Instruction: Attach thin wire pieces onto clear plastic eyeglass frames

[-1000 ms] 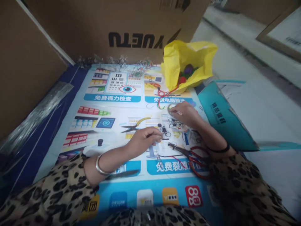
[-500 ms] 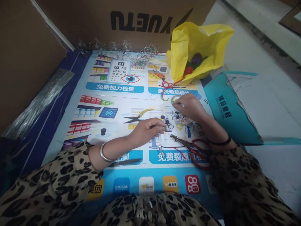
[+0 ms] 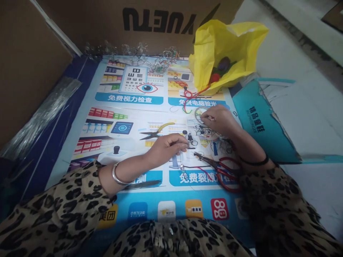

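My left hand (image 3: 171, 148) is closed in a pinch over the mat, left of centre. From its fingertips hangs a thin strand with clear beads (image 3: 183, 172) at its lower end. My right hand (image 3: 221, 120) is closed too, its fingertips at the rim of a small round dish (image 3: 197, 113); whatever they grip is too small to make out. Between the hands lies a tangle of dark thin wire (image 3: 199, 129). Red-handled scissors (image 3: 214, 163) rest below the right hand, blades pointing left. Pliers with yellow handles (image 3: 157, 132) lie beyond the left hand.
Clear beaded wire pieces (image 3: 158, 64) are heaped along the cardboard box (image 3: 102, 25) at the back. A yellow bag (image 3: 205, 60) stands open at back right, red and green cords (image 3: 189, 95) before it. Silvery wires (image 3: 50, 110) lie left, a turquoise carton (image 3: 258, 125) right.
My right hand has shifted slightly right, its fingertips drawing back a little over the round dish. My left hand keeps its pinch, with the beaded strand still hanging.
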Available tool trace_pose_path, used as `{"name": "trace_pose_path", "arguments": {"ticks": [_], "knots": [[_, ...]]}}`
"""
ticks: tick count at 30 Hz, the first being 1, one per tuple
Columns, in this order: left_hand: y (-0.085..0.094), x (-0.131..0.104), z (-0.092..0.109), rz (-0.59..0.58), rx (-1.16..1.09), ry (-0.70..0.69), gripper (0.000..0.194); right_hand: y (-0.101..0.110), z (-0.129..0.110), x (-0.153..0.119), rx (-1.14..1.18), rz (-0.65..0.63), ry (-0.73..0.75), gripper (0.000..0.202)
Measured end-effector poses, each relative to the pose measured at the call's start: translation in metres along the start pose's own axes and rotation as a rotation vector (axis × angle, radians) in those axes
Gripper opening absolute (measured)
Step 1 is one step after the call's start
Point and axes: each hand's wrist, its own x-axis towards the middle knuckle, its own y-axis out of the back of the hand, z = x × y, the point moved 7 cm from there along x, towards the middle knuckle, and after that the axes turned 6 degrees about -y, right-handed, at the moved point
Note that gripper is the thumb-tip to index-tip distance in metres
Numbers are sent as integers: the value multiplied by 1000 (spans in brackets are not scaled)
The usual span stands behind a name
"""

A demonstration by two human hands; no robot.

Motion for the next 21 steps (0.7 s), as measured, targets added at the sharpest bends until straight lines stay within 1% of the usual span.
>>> {"name": "trace_pose_path", "arguments": {"ticks": [6, 9, 12, 14, 21], "knots": [[0, 0, 0, -4, 0, 7, 13, 1, 0, -1, -1, -10, -9, 16], [0, 0, 0, -4, 1, 14, 13, 5, 3, -2, 8, -12, -49, 16], [0, 0, -1, 0, 0, 31, 14, 11, 12, -3, 12, -9, -113, 17], [0, 0, -1, 0, -5, 43, 15, 14, 19, -4, -6, -32, -148, 16], [2, -2, -3, 47, 6, 114, 12, 34, 42, -11, -139, -100, -272, 15]]}}
